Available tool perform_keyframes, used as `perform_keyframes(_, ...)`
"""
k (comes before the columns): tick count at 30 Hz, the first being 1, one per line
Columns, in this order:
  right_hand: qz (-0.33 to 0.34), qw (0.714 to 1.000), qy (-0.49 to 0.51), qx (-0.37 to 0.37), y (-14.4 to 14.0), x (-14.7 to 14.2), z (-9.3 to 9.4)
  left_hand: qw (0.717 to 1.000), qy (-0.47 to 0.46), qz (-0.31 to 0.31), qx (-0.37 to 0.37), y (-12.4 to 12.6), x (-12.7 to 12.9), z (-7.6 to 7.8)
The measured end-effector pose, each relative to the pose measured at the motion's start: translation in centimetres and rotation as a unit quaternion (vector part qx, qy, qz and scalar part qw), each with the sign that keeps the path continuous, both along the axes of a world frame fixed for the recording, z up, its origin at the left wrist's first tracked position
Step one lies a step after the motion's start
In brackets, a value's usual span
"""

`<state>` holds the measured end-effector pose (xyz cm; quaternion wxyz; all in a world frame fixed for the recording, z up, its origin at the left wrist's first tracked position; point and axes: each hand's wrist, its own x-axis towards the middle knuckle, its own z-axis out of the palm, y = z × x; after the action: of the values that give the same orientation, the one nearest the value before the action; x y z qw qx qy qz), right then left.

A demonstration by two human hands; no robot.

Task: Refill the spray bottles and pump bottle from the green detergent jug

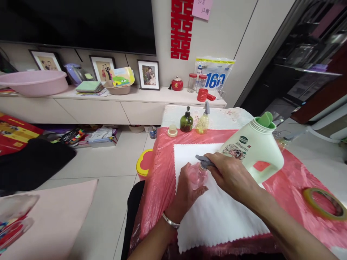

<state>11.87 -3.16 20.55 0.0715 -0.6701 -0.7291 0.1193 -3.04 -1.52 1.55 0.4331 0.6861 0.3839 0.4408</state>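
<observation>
Small clear pink spray bottle (197, 176) stood upright on a white cloth, its rounded body wrapped by the left hand (187, 191). Its grey trigger head (204, 161) sat on the neck, nozzle pointing left, under the right hand (230, 175).

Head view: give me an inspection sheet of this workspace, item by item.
Surface: table under a pink plastic sheet, with a white cloth on top.
Job's things: small clear spray bottle with a grey spray head, upright on the cloth.
Clutter: white detergent jug, green pump bottle, yellow spray bottle, tape roll.
Grips: left hand wraps the bottle; right hand is on the spray head.
Cables: nothing seen.
Surroundings: television, framed photos, pink basin on a low cabinet.
</observation>
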Motion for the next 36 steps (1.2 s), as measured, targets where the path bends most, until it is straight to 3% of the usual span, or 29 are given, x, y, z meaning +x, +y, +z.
perform_keyframes(5,-0.009,1.0,-0.008,-0.002,-0.2,-0.3,0.1,0.996,0.059,-0.022,-0.057,0.9,-1.1,1.6)
perform_keyframes(12,-0.007,1.0,-0.025,0.002,-0.1,-0.7,0.3,0.996,0.076,0.014,-0.054,1.9,-1.7,7.4)
perform_keyframes(15,-0.009,1.0,-0.028,0.008,0.0,-0.8,0.3,0.998,0.043,0.024,-0.043,1.8,-0.8,8.8)
perform_keyframes(24,-0.023,0.999,0.006,0.034,-0.4,-1.2,-0.7,0.991,-0.004,0.137,-0.004,1.0,2.2,8.5)
perform_keyframes(28,-0.004,0.994,0.107,0.036,-0.5,-0.1,0.3,0.991,-0.002,0.131,0.012,1.1,1.9,8.2)
perform_keyframes(31,0.03,0.972,0.232,0.026,-0.7,1.3,0.7,0.993,0.004,0.12,0.016,0.9,1.4,8.2)
perform_keyframes(33,0.025,0.946,0.321,0.023,-0.5,2.2,-0.4,0.993,0.034,0.111,0.009,0.9,1.0,8.0)
perform_keyframes(36,-0.041,0.906,0.419,0.035,0.4,3.1,-4.1,0.989,0.1,0.105,0.034,1.4,0.7,7.1)
